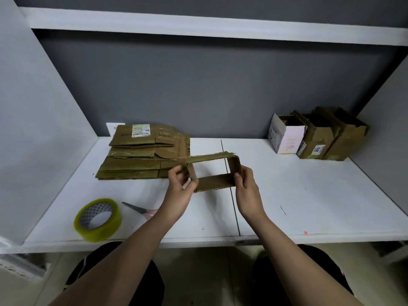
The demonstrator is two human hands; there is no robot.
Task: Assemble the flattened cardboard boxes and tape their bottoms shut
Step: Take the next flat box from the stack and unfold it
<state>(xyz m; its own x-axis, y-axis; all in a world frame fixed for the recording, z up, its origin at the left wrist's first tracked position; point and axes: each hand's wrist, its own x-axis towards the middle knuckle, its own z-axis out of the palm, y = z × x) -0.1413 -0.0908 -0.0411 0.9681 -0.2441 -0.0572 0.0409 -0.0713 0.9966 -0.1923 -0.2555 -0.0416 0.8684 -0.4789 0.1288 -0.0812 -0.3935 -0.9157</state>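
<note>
A small brown cardboard box [214, 182] is held above the white table [298, 195], opened into a rectangular tube so the table shows through it. My left hand [180, 186] grips its left end, fingers curled round the edge. My right hand [246, 184] grips its right end with thumb inside. A stack of flattened cardboard boxes [143, 153] lies at the back left. A roll of clear yellowish tape [98, 219] stands near the front left edge.
Pink-handled scissors [141, 210] lie between the tape and my left forearm. At the back right stand assembled boxes: a white-pink one [287, 138] and brown ones [329, 138]. Grey walls enclose the table on three sides, with a white shelf [198, 25] overhead.
</note>
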